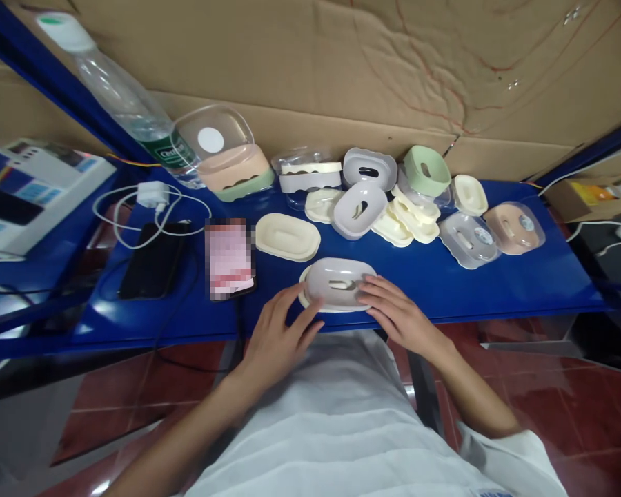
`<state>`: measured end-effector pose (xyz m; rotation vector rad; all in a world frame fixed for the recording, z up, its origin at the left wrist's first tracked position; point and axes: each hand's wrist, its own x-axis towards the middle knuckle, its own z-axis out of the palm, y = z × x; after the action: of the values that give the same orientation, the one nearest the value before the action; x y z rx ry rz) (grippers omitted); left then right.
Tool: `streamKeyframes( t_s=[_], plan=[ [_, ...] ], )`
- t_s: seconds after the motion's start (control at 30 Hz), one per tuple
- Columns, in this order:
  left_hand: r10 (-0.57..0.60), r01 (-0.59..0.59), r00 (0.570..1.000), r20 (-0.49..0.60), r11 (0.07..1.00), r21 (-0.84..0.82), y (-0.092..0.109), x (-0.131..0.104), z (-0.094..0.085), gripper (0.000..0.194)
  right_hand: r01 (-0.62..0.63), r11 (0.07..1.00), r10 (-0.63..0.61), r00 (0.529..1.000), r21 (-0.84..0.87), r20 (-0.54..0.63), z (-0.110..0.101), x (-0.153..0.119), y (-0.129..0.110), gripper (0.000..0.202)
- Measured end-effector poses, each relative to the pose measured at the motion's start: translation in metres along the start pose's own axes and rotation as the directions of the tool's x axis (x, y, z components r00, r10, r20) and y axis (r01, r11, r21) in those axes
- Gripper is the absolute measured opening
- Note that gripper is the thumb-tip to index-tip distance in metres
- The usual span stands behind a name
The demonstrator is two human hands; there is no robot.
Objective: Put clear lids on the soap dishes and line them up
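Observation:
A grey oval tray with a slot in its middle (331, 293) lies at the front edge of the blue table, over a cream oval piece whose rim (303, 298) shows at the left. My left hand (284, 328) touches the tray's left side with its fingers spread. At the right end of the tray rest the fingers of my right hand (398, 307), slightly apart and not wrapped round it. Behind and to the left sits a cream oval lid (288, 237).
Grey box parts (359, 210), cream pieces (398, 224), a green box (427, 171) and clear-covered boxes (468, 240) line the back. Leftward are a phone with a blurred screen (230, 259), a dark phone (152, 262), a white cable (116, 224) and a bottle (129, 103).

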<state>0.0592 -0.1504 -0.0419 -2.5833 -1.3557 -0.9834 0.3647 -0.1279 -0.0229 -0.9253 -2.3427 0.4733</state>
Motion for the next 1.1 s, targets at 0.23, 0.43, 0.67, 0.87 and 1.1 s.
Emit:
streamKeyframes(
  t_s=[0.23,0.43,0.67,0.87,1.1],
  plan=[
    [-0.038,0.043,0.998,0.053,0.994,-0.100,-0.015,0.009,0.001,0.044,0.082,0.991,-0.075,0.995,-0.103,0.066,0.007,0.023,-0.008,0.042],
    [-0.022,0.024,0.999,0.023,0.995,-0.093,-0.020,0.005,0.003,0.038,0.125,0.974,-0.115,0.991,-0.187,0.067,0.017,0.025,-0.007,0.038],
    [-0.033,0.034,0.999,0.023,0.999,-0.042,-0.016,0.007,0.008,0.041,0.173,0.948,-0.160,0.985,-0.266,0.070,-0.036,0.096,0.017,0.036],
    [-0.024,0.024,1.000,0.010,1.000,-0.004,-0.015,0.007,0.008,0.040,-0.047,0.948,0.059,0.998,-0.316,0.026,-0.052,0.250,0.096,0.067],
    [-0.015,0.014,1.000,0.015,0.999,0.033,-0.014,0.006,0.006,0.038,-0.106,0.949,0.112,0.994,-0.298,0.004,-0.008,0.289,0.122,0.056]
  ],
)
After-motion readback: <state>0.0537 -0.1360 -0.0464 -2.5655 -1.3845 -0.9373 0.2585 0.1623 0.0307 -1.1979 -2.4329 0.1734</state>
